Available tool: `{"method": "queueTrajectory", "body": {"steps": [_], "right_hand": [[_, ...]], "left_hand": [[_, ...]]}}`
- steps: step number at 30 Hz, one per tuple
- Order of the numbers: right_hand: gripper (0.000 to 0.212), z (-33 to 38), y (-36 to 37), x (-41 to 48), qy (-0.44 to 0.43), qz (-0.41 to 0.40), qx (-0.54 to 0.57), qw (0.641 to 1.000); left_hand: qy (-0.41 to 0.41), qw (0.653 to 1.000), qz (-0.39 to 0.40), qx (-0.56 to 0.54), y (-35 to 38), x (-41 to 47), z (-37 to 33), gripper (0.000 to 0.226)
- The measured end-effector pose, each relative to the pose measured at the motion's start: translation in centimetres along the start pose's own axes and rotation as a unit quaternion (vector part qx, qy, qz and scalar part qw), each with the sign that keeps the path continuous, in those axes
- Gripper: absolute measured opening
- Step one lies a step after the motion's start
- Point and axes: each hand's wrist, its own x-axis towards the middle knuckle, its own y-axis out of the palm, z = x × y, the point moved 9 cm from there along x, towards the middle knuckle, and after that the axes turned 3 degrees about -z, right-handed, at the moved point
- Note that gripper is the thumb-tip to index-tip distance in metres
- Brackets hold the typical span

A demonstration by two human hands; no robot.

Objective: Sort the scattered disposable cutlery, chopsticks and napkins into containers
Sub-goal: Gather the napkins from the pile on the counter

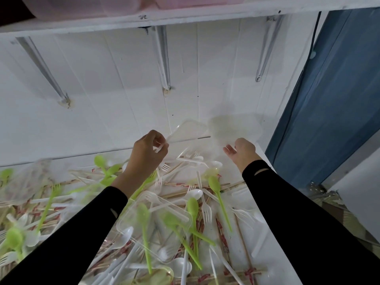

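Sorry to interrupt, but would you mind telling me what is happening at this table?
A person is sorting scattered disposable cutlery. The left hand pinches the corner of a clear plastic lid by the wall; the right hand is open beside a blurred clear container. Green spoons, white forks and chopsticks lie unsorted on the table.

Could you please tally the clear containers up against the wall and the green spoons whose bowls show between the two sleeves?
Clear containers: 2
Green spoons: 4
Total: 6
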Motion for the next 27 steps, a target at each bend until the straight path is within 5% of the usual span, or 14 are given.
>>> {"method": "queueTrajectory", "body": {"steps": [5, 9, 10, 14, 16, 23, 27], "right_hand": [[0.016, -2.8, 0.2, -3.0, -0.025, 0.022, -0.193, 0.981], [0.021, -7.5, 1.7, -7.4, -0.09, 0.163, -0.389, 0.902], [0.023, -9.2, 2.1, -8.7, -0.098, 0.211, -0.458, 0.858], [0.035, -13.6, 2.8, -13.0, -0.215, 0.319, -0.71, 0.59], [0.035, -14.6, 2.9, -14.4, -0.262, 0.326, -0.738, 0.53], [0.029, -15.2, 2.6, -15.4, -0.346, 0.307, -0.73, 0.503], [0.024, -14.3, 3.1, -17.1, -0.357, 0.312, -0.666, 0.576]], "left_hand": [[-0.039, 0.997, -0.047, -0.036, -1.9, -0.8, 1.4, 0.016], [-0.042, 0.993, -0.093, -0.066, -4.3, -2.2, 1.7, 0.016], [-0.054, 0.99, -0.1, -0.08, -5.2, -2.9, 1.7, 0.017], [-0.082, 0.985, -0.125, -0.085, -9.0, -5.9, 1.6, 0.037], [-0.111, 0.98, -0.142, -0.087, -11.3, -7.9, 1.8, 0.045], [-0.292, 0.917, -0.187, -0.195, -17.1, -16.3, 5.0, 0.05], [-0.394, 0.87, -0.147, -0.258, -18.5, -21.2, 6.9, 0.101]]}}
